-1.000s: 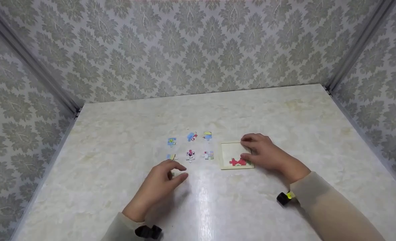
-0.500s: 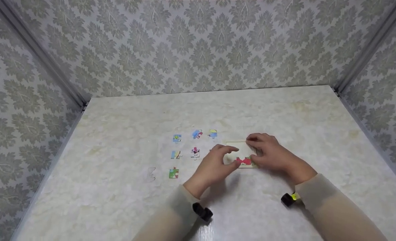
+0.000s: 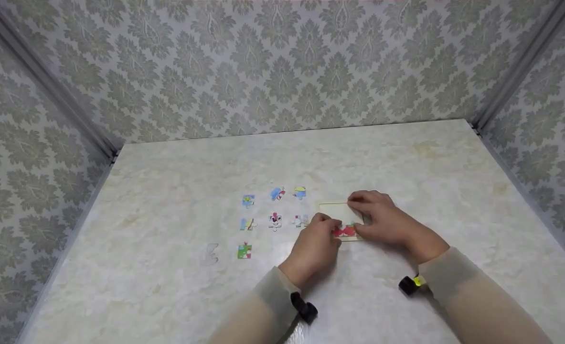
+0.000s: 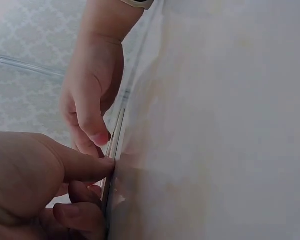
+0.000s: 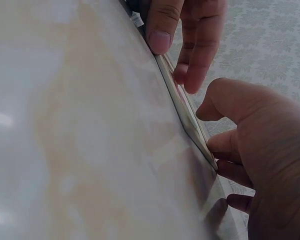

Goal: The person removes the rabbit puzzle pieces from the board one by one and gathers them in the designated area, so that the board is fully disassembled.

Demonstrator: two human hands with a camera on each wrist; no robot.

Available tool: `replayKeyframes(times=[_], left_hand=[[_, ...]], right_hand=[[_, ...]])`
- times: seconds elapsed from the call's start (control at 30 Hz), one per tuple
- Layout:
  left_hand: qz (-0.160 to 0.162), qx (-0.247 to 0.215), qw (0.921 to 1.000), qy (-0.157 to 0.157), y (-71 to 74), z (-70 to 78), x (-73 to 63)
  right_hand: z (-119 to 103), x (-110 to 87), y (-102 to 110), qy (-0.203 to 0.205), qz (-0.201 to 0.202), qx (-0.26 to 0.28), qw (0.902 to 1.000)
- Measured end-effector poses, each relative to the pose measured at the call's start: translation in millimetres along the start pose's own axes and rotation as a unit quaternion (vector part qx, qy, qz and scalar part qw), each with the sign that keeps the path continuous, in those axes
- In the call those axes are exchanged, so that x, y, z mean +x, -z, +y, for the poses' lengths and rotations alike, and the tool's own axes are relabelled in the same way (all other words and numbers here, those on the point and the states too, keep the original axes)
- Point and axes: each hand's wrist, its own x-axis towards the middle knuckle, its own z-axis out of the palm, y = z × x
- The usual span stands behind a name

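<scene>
A shallow, pale puzzle tray (image 3: 332, 209) lies flat on the table, with red puzzle pieces (image 3: 346, 231) along its near side. My left hand (image 3: 314, 246) is at the tray's near left corner. Its thumb presses the near rim in the left wrist view, and its curled fingers reach over the left side. The right hand (image 3: 382, 220) holds the tray's right side, fingertips at the far corner and thumb by the pieces. In the right wrist view both hands meet the thin tray edge (image 5: 182, 107). Both hands cover parts of the tray.
Left of the tray lie several loose puzzle pieces in rows, including a pink-and-white face piece (image 3: 275, 220) and a green piece (image 3: 244, 251). A pale, curved outline (image 3: 211, 253) shows farther left. Patterned wall panels (image 3: 282, 71) border the table (image 3: 167, 191).
My left hand has moved right from beside the loose green piece to the tray, and its fingers have closed in at the corner. The right hand has stayed at the tray's right side.
</scene>
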Motion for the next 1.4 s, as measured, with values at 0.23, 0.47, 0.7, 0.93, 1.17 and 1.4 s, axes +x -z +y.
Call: replayKeyframes(times=[0.23, 0.47, 0.7, 0.93, 1.17, 1.4], left_hand=[[-0.01, 0.022, 0.9997, 0.011, -0.7, 4.0, -0.2], [-0.015, 0.018, 0.9996, 0.018, -0.6, 6.6, 1.7], [-0.019, 0.03, 0.9993, 0.009, -1.8, 6.5, 1.4], [-0.016, 0.002, 0.9997, 0.018, -0.8, 6.0, -0.2], [-0.014, 0.002, 0.9999, 0.004, 1.5, 3.7, -0.5], [-0.007, -0.017, 0.9998, 0.008, -0.5, 0.8, 0.0]], right_hand=[[-0.2, 0.8, -0.7, 0.01, 0.002, 0.007, 0.9999], [-1.9, 0.5, 1.4, 0.0, -0.002, 0.006, 1.0], [-0.8, -0.8, 0.1, 0.001, -0.001, 0.007, 1.0], [-1.9, 0.0, 0.5, 0.003, -0.002, 0.01, 0.9999], [-1.3, 2.3, -0.1, 0.003, 0.0, 0.012, 0.9999], [-0.9, 1.8, -1.9, -0.007, -0.008, 0.016, 0.9998]])
